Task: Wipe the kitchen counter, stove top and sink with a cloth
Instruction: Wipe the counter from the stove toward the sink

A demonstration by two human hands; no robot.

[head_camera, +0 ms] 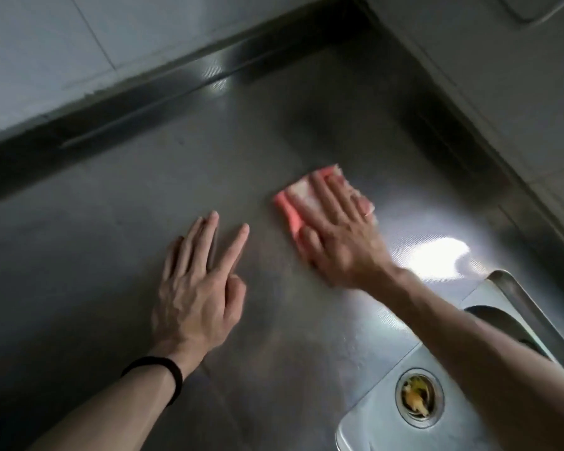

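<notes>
Head view: right hand, fingers spread flat, presses a folded pink cloth onto the brushed-steel counter. Left hand rests beside it, fingers extended, gripping nothing.

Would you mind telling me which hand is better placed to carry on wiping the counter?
Right hand: it lies flat on the pink cloth on the counter. The left hand is bare.

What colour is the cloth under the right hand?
Pink with whitish patches: the cloth, seen in the head view, though motion-blurred.
</notes>
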